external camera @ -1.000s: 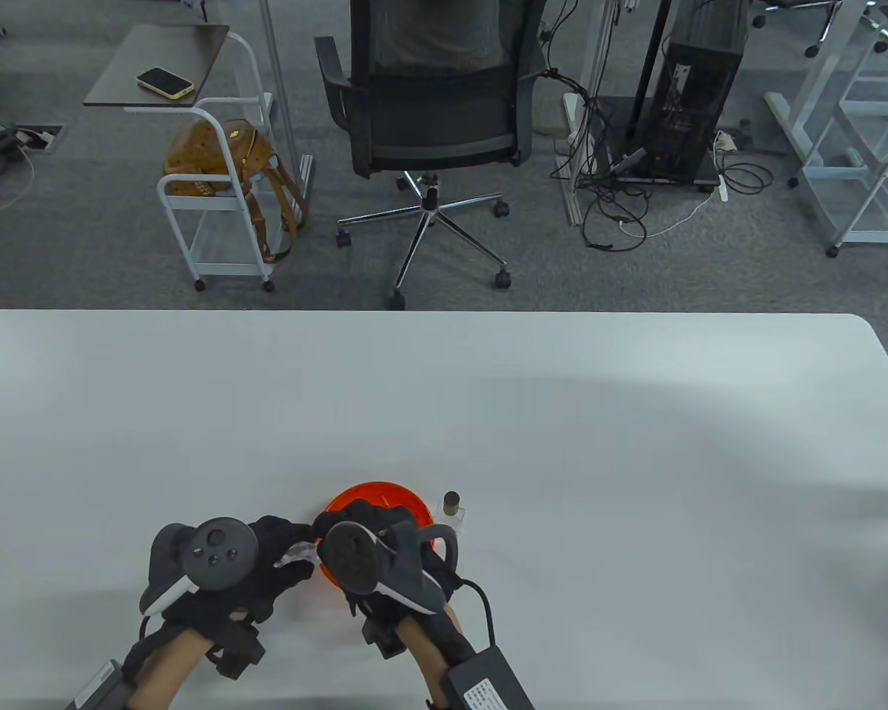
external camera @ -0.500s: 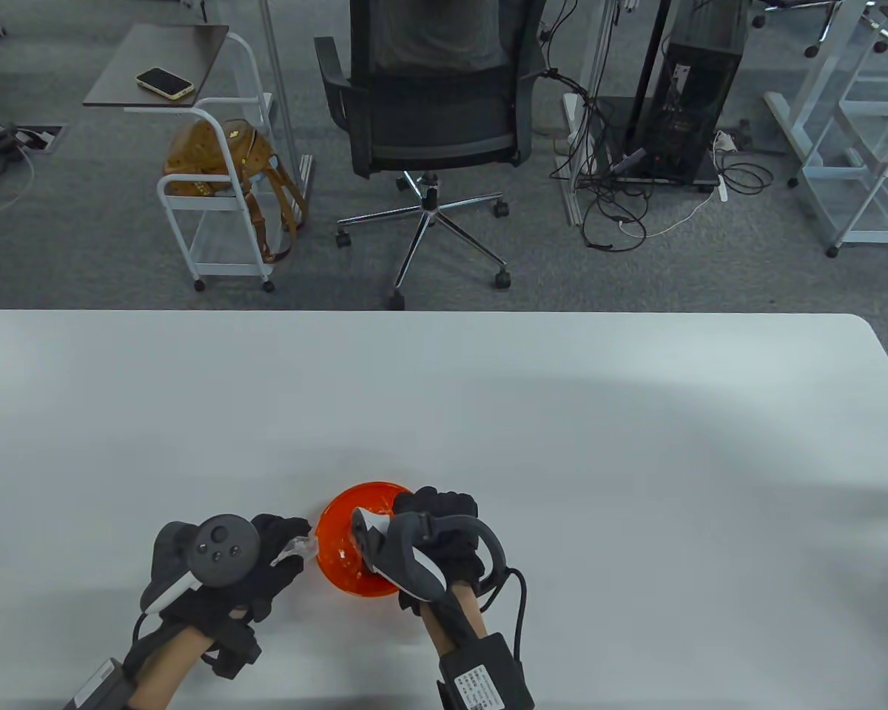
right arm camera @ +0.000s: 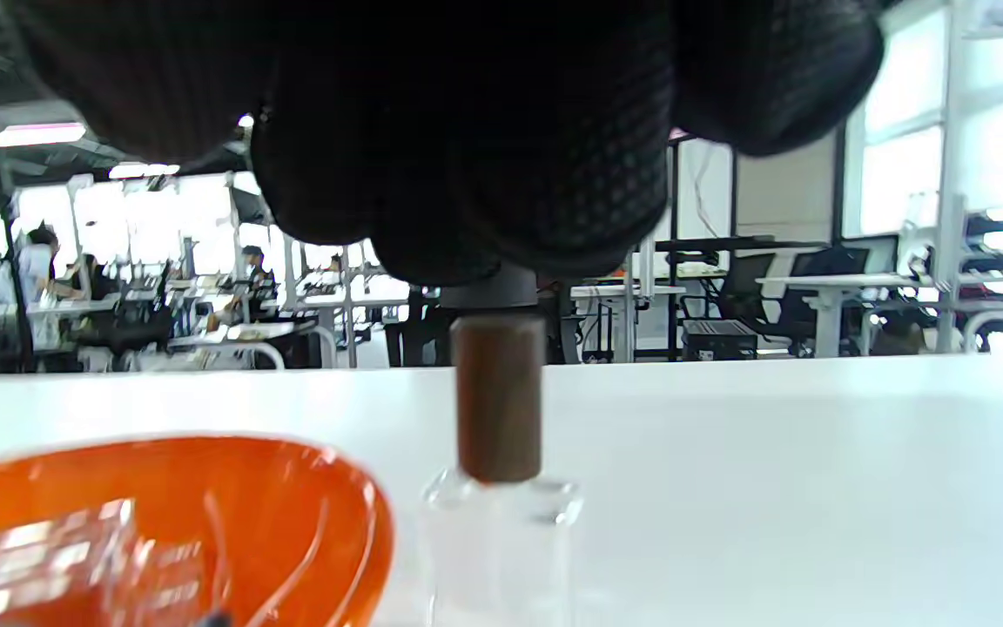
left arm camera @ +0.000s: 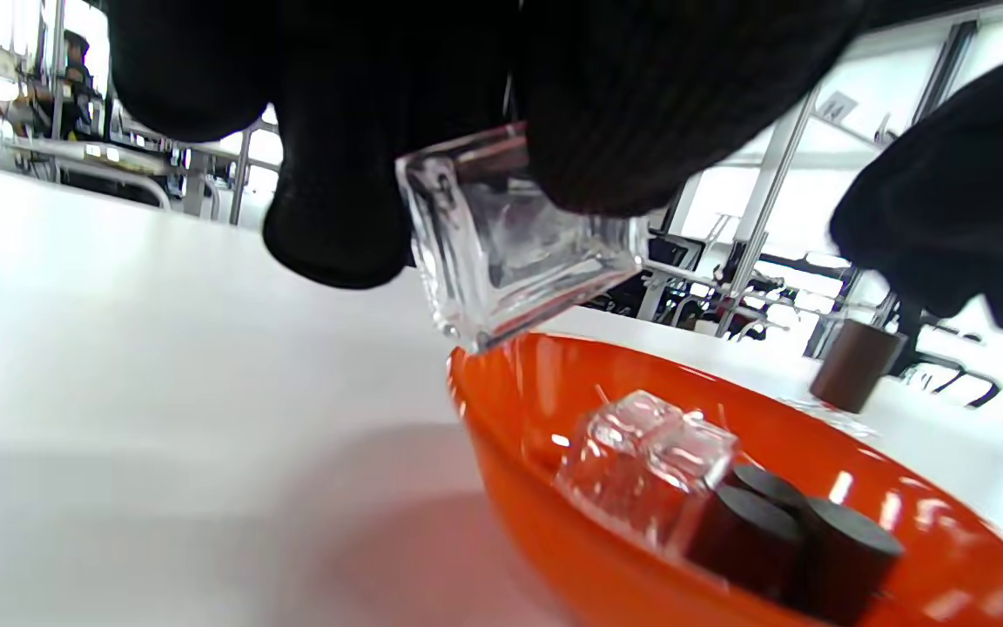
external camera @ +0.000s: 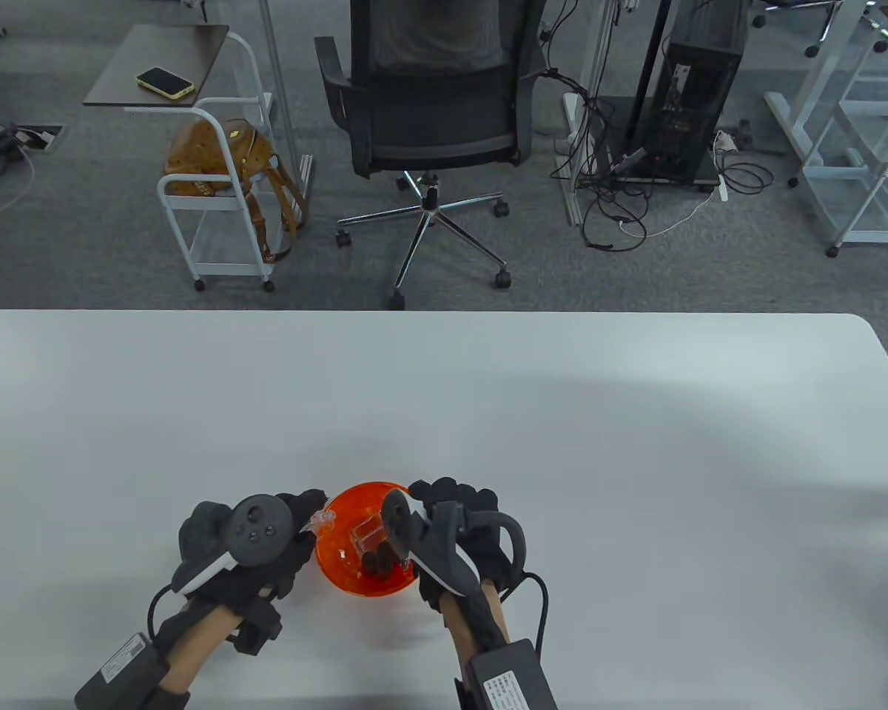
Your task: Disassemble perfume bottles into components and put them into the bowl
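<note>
My left hand (external camera: 307,521) pinches an uncapped clear glass bottle (left arm camera: 519,244) tilted right over the left rim of the orange bowl (external camera: 333,555). The bowl (left arm camera: 519,453) holds another clear bottle (left arm camera: 641,461) and dark round caps (left arm camera: 771,531). My right hand (external camera: 451,503) hovers to the right of the bowl with curled fingers (right arm camera: 467,174). It is just above the brown cap (right arm camera: 499,396) of a perfume bottle (right arm camera: 501,549) standing on the table. The left wrist view shows a gap between this hand and the cap (left arm camera: 854,374). The table view hides this standing bottle under the hand.
The white table (external camera: 562,414) stretches wide behind and to both sides of the bowl. Beyond its far edge stand an office chair (external camera: 429,111) and a small cart (external camera: 214,185).
My right hand has left the bowl and moved right, over the standing bottle. My left hand has carried the clear bottle up and right to the bowl's rim. Caps now show inside the bowl.
</note>
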The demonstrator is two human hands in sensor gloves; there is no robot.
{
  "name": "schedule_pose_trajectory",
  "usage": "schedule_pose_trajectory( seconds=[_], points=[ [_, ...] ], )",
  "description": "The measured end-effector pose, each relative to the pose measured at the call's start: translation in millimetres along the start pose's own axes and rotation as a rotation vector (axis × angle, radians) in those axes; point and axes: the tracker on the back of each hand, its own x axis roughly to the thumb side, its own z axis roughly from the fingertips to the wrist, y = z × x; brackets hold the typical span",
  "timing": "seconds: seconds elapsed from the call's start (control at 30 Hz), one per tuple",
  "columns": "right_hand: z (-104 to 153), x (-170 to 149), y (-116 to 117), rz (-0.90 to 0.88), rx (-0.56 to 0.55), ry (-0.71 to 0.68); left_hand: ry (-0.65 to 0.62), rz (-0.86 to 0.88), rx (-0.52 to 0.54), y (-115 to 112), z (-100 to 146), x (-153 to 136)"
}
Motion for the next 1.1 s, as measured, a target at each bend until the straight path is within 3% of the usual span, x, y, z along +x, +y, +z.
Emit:
schedule_pose_trajectory(
  seconds=[0.2, 0.33, 0.53, 0.77, 0.93, 1.1],
  points=[
    [-3.6, -18.2, -7.2, -0.078, -0.002, 0.05, 0.043, -0.263, -0.031, -11.4, -31.5, 41.5],
    [-3.8, -18.6, -6.5, -0.098, 0.011, 0.045, 0.056, -0.368, -0.091, -27.0, -46.8, 53.8],
    [-4.1, -19.4, -5.4, -0.119, 0.031, 0.044, 0.047, -0.4, -0.118, -35.9, -49.0, 56.4],
    [-4.5, -20.7, -1.9, -0.177, 0.065, 0.048, 0.065, -0.314, -0.059, -16.5, -35.4, 41.0],
    [-4.4, -26.3, -8.0, -0.191, -0.001, 0.061, 0.008, -0.114, 0.046, 6.2, -4.7, 4.1],
    [-7.1, -43.2, -6.0, -0.196, -0.032, 0.11, -0.004, -0.017, 0.107, 2.7, 23.9, -27.7]
  ],
)
